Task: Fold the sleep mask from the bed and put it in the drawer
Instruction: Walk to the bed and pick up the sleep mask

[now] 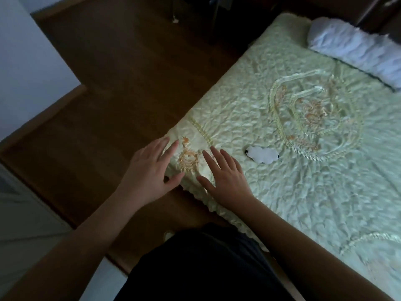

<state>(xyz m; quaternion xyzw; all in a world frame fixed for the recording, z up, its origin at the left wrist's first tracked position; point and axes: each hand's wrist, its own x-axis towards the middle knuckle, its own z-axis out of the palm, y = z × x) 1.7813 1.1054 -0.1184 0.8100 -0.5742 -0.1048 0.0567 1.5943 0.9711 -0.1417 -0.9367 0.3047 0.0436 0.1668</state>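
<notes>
A white sleep mask with small black ends lies flat on the pale green quilted bed cover, near the bed's near corner. My right hand hovers over the cover just left of the mask, fingers spread, holding nothing, a short gap from it. My left hand is spread open over the very corner of the bed, further left, also holding nothing. No drawer is in view.
A white pillow lies at the far end of the bed. Brown wooden floor runs along the bed's left side. White wall or furniture surfaces stand at the left. My dark clothing fills the bottom middle.
</notes>
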